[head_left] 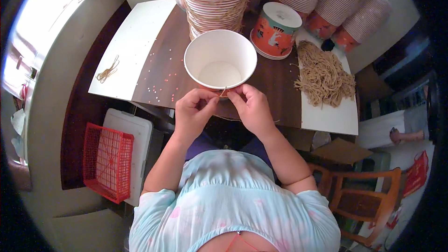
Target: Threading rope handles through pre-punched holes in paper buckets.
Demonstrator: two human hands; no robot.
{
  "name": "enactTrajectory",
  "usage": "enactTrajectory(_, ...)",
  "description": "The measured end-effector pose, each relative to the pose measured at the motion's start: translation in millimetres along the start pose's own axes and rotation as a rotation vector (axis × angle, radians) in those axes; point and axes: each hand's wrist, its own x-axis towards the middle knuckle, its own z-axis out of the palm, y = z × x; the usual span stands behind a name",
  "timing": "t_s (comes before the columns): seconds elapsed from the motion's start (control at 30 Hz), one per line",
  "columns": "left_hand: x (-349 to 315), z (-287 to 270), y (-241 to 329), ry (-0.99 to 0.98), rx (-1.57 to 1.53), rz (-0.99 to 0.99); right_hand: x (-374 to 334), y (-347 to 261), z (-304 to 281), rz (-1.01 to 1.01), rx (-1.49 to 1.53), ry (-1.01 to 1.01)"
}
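A large white paper bucket (220, 58) stands at the table's near edge, its mouth facing up and nothing inside it. Just at its near side, my left hand (193, 111) and my right hand (253, 108) meet, thumbs and fingertips pinched. Between them runs a short piece of thin tan cord (223, 92), with an end sticking up. My fingers cover most of the cord and part of the bucket's near side, so I cannot tell whether it passes through the bucket wall.
Behind the bucket rises a tall nested bucket stack (215, 0) with cords hanging on it. An orange printed bucket (275, 32) rests upside down beside it. A heap of tan cords (324, 74) lies right, a loose cord (108, 70) left. A red basket (109, 161) sits below left, a wooden chair (364, 200) right.
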Motion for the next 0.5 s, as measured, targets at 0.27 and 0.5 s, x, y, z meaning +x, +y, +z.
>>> enactTrajectory(0.27,4,-5,12,-0.082,-0.198,-0.235,0,-10,3,-0.350,-0.628,0.211)
enactTrajectory(0.5,13,-20,27,-0.340,-0.352,-0.401,2,-19,-35,0.104,-0.243,-0.214)
